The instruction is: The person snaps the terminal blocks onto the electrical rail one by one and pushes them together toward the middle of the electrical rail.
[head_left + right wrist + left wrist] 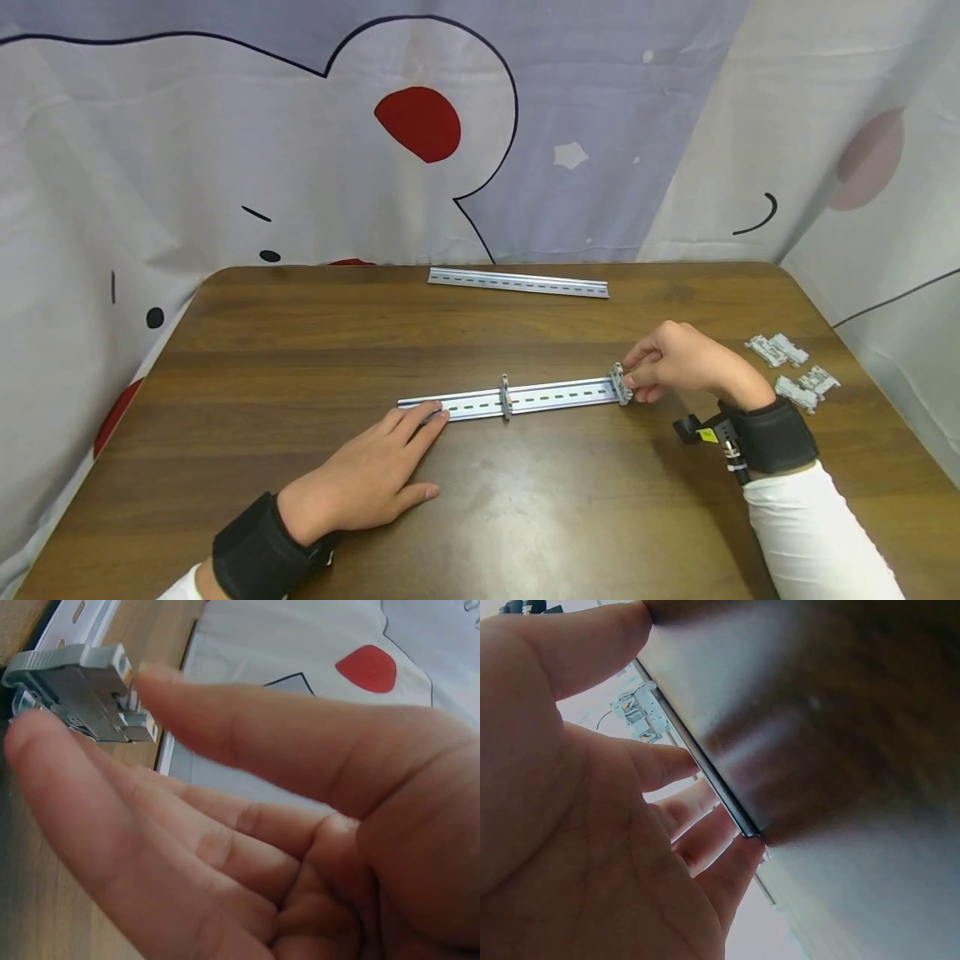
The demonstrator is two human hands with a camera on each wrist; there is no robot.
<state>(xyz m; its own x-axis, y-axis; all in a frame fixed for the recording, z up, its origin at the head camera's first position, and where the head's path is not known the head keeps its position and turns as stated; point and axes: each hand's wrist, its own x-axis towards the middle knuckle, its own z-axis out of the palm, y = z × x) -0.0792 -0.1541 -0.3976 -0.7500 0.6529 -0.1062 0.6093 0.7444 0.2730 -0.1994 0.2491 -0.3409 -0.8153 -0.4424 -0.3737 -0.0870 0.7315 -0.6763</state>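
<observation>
A slotted metal DIN rail (555,396) lies across the middle of the table. The straight fingers of my left hand (367,475) rest on its left end; in the left wrist view, the fingertips (742,859) meet the rail's edge (720,787). One grey terminal block (506,397) stands upright on the rail near its middle. At the right end is another grey terminal block (620,385), which my right hand (686,362) pinches. The right wrist view has the thumb and index finger at opposite ends of this block (82,694), with the other fingers bent below.
A second DIN rail (517,282) lies along the table's back edge. Several loose grey terminal blocks (797,392) lie flat at the right, beyond my right wrist. A printed curtain (300,150) hangs behind the wooden table (315,333).
</observation>
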